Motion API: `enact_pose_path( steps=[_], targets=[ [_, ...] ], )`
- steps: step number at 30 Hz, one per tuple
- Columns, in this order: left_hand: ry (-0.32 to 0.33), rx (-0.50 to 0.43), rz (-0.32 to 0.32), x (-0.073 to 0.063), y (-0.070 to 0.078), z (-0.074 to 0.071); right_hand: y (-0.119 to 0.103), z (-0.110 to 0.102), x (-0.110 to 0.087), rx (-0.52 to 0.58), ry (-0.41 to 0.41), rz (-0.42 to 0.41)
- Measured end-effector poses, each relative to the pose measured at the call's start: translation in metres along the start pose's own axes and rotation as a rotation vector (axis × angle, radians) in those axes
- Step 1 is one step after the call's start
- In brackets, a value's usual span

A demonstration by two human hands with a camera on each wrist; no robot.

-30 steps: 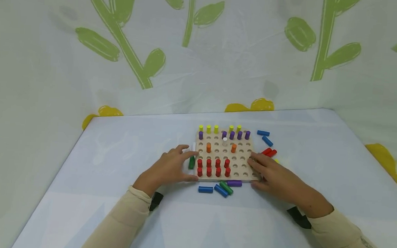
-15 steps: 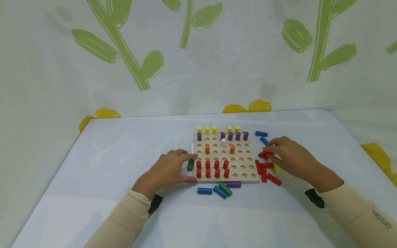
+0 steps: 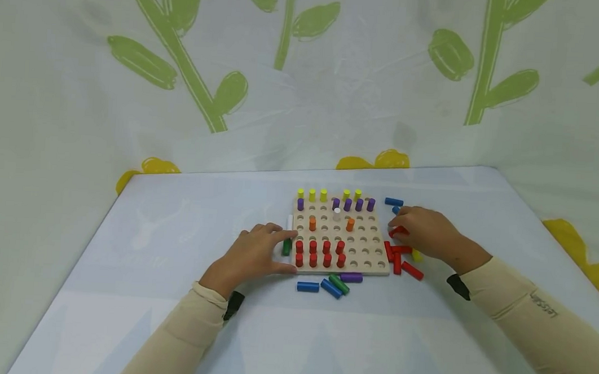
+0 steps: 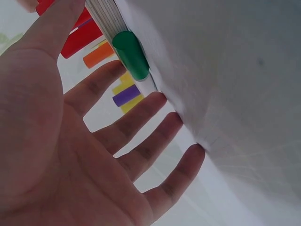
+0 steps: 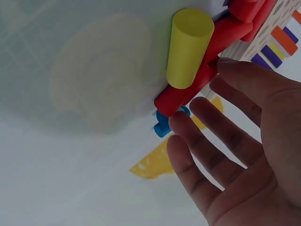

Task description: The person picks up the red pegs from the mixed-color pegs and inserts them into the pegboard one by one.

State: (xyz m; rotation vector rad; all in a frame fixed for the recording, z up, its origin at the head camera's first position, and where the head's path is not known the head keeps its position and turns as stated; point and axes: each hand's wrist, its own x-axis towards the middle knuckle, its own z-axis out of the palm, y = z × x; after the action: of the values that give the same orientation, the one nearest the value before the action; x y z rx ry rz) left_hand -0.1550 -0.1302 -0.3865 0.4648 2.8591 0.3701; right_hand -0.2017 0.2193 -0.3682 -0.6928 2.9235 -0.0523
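Note:
A light wooden pegboard (image 3: 350, 239) lies on the table, with upright yellow, purple, orange, white and red pegs in some holes. My left hand (image 3: 255, 251) rests at its left edge, thumb and index finger spread along the side. Beside those fingers, a green peg (image 4: 131, 55) leans along the board's edge. At the right, my right hand (image 3: 424, 230) is over the loose pegs. Its thumb and index fingertips are right at a red peg (image 5: 171, 100), the other fingers loosely bent; I cannot tell whether they pinch it. A yellow peg (image 5: 190, 49) lies close by.
Several more loose red pegs (image 3: 412, 271) lie right of the board. Farther back is a blue peg (image 3: 393, 202). Along the front edge lie a purple peg (image 3: 351, 278), a green peg (image 3: 339, 284) and blue pegs (image 3: 308, 287). A patterned cloth (image 3: 376, 89) rises behind the table.
My right hand has left the board's right edge for the loose red pegs farther back, then shifted slightly left, uncovering red pegs nearer the front. The left hand stays at the board's edge.

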Motion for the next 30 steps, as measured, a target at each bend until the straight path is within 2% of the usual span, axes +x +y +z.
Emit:
enact_pose_path(
  steps=[4, 16, 30],
  targets=[
    [-0.006, 0.0, -0.003, -0.0011, 0.0003, 0.0011, -0.0022, 0.0022, 0.0027, 0.034, -0.028, 0.007],
    [0.014, -0.014, 0.01, -0.0008, -0.0018, 0.0029, -0.0005, 0.0062, 0.0069, 0.003, -0.031, -0.017],
    [0.008, -0.015, 0.008, -0.0008, 0.0002, 0.0004, -0.0032, 0.0054, 0.0075, -0.056, 0.08, -0.053]
  ],
)
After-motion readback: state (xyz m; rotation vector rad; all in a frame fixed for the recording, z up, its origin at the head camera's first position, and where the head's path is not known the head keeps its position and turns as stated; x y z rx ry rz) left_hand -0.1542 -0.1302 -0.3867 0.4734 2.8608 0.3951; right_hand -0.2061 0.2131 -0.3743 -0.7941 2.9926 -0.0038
